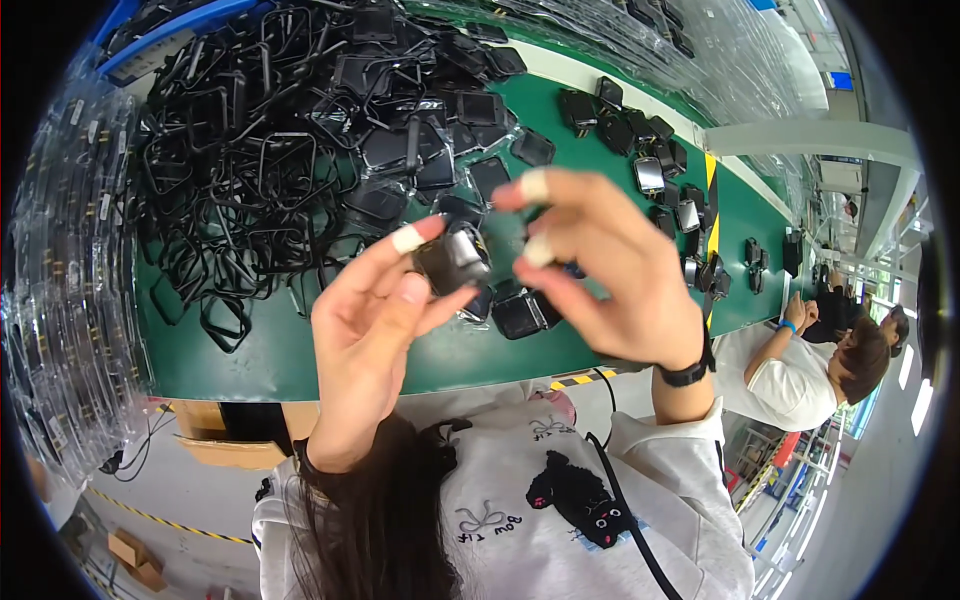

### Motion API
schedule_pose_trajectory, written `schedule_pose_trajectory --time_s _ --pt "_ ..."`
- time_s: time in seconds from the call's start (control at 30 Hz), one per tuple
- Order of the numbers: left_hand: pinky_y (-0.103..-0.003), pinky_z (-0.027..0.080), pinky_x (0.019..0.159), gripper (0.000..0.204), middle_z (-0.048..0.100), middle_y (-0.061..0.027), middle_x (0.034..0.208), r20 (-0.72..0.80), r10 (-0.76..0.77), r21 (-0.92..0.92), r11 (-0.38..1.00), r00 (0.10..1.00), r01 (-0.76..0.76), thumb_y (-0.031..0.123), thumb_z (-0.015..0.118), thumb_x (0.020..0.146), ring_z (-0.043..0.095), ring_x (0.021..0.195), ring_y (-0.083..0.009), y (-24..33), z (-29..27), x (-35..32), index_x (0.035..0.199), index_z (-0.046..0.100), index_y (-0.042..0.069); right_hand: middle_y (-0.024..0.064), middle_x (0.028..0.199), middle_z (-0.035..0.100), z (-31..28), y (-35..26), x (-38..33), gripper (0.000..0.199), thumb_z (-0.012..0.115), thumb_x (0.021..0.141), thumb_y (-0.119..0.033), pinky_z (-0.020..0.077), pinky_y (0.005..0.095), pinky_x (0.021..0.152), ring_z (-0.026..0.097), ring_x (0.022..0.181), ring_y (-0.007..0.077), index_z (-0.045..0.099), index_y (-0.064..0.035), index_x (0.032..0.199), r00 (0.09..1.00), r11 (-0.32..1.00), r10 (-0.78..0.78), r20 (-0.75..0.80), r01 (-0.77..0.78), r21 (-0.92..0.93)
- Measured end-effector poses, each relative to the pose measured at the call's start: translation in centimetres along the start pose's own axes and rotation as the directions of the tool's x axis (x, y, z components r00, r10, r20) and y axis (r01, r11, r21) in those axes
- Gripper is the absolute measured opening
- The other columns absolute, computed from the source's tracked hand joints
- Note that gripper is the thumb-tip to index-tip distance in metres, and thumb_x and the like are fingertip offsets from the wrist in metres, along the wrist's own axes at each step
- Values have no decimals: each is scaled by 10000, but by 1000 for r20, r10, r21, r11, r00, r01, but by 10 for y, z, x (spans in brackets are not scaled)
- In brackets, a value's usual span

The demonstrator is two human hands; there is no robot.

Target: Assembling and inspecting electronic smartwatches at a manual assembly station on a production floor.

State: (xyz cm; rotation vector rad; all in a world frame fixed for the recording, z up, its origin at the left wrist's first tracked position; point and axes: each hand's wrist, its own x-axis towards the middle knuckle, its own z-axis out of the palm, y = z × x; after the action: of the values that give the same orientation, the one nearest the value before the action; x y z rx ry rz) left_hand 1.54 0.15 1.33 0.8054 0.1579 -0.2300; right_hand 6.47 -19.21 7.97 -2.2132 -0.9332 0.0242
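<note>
In front of me, over the table, my left hand [362, 325] is closed on a small black square part with a shiny face [452, 258], held between thumb and fingers. My right hand [625, 270] hovers just right of it, smeared by motion, with thumb and index finger apart and nothing visible between them. White wraps cover several fingertips on both hands. Beneath my hands lies a dark square device [522, 314] on the green table [260, 365]. Behind the left hand spreads a heap of black square frames [250, 210], with flat black panels [385, 150] in clear plastic beside it.
Several finished-looking black square units [650, 175] stand in a group at the right, near a yellow-black tape stripe [712, 205]. Clear plastic trays [75, 260] are stacked at the left. A blue bin [165, 50] sits far left. Another person [800, 385] works at the right.
</note>
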Motion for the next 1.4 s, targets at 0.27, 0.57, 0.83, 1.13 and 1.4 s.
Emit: schedule_pose_trajectory --time_s 0.27,0.57,0.83,1.13,1.4 --pt "-223 495 802 414 627 -124 1086 30 -111 110 988 993 108 -69 607 836 607 956 -133 -9 2 -12 1237 506 -72 170 1091 563 15 5 -18 252 646 729 113 480 324 785 579 974 262 561 11 943 1000 983 -16 5 15 182" --pt "-369 548 850 360 599 -173 1132 49 18 58 998 999 -21 -32 592 859 600 1029 -235 -16 -3 -19 1208 514 -66 54 955 582 22 19 -9 286 667 779 63 491 267 788 585 889 127 533 19 1028 860 489 453 237 -462 740" --pt "-443 556 840 365 576 -178 1147 5 40 104 994 999 -40 32 582 886 598 1036 -265 -6 -2 -13 1222 485 -72 120 939 583 -1 96 0 364 744 675 -43 489 330 695 594 820 256 600 -2 1007 962 873 263 -76 -271 -406" --pt "-420 560 837 336 582 -161 1134 -11 41 142 989 999 -39 32 556 900 599 1030 -251 -8 -1 -11 1217 487 -53 102 889 589 -4 33 -18 340 575 694 99 477 281 675 604 768 218 586 -36 1006 953 952 212 -219 -251 -172" --pt "-421 559 840 311 547 -164 1190 20 -34 161 987 999 31 23 541 904 588 1044 -240 -15 12 -12 1203 487 -44 116 912 632 -3 10 -41 138 632 682 82 533 352 677 629 851 291 653 -19 774 934 997 -57 -351 37 -65"
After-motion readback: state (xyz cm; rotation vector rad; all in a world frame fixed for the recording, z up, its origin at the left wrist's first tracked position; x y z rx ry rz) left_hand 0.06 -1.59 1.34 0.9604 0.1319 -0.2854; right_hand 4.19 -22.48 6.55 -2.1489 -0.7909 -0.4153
